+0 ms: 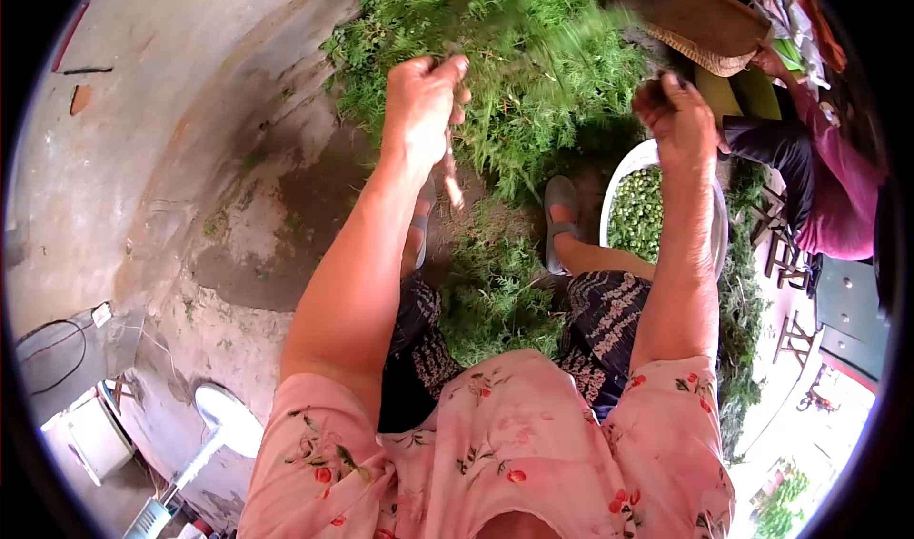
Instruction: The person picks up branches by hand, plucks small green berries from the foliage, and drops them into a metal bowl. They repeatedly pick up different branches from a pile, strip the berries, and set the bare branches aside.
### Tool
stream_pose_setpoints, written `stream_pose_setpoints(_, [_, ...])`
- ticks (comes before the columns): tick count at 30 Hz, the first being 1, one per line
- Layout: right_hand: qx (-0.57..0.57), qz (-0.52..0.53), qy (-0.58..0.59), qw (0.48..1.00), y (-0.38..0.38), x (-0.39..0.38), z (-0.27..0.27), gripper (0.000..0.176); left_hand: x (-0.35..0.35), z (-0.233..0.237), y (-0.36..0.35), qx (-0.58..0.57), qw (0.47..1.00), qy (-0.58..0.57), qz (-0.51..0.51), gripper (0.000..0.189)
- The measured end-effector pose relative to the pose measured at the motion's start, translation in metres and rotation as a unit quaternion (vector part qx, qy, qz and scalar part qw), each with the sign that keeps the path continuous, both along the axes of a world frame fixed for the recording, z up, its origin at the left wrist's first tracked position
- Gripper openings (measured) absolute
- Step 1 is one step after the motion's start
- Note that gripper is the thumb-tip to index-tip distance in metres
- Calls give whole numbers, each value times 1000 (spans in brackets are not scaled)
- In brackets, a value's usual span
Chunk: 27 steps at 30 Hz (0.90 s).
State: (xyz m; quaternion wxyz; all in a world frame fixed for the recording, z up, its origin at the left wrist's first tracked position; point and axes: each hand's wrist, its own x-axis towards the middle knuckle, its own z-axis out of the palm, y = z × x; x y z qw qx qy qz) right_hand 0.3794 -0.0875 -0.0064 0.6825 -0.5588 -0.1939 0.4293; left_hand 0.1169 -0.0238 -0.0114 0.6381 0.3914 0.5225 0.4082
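Note:
My left hand [426, 110] is closed round the woody stem of a leafy green branch [452, 179]. The stem's bare end hangs below the fist, and the leafy part above is smeared by motion. My right hand [680, 120] is raised over the far rim of a white basin [610, 182], with its fingers curled in. Whatever those fingers may hold is hidden. Small green pods or fruits [635, 217] lie in the basin. Beyond both hands spreads a big heap of feathery green plants [533, 110].
More cut greenery [500, 296] lies between my feet. On the right sits another person in a pink top [843, 196], near a woven basket [705, 25] and wooden stools [788, 258]. A worn wall [190, 91] rises on the left, with a white fan [228, 420] lower down.

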Motion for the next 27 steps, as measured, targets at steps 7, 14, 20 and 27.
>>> stream_pose_setpoints(7, [-134,409,-11,903,-27,-120,16,28,-9,2,11,39,987,-71,139,17])
stream_pose_setpoints(14, [-104,280,53,953,-21,-119,-2,20,-5,15,7,23,988,-67,139,14])
stream_pose_setpoints(20, [-28,82,65,994,-4,-97,15,16,-7,-4,7,31,993,-105,40,11])
stream_pose_setpoints(27, [136,72,65,986,2,-81,46,19,7,-9,-4,38,999,-18,-17,13])
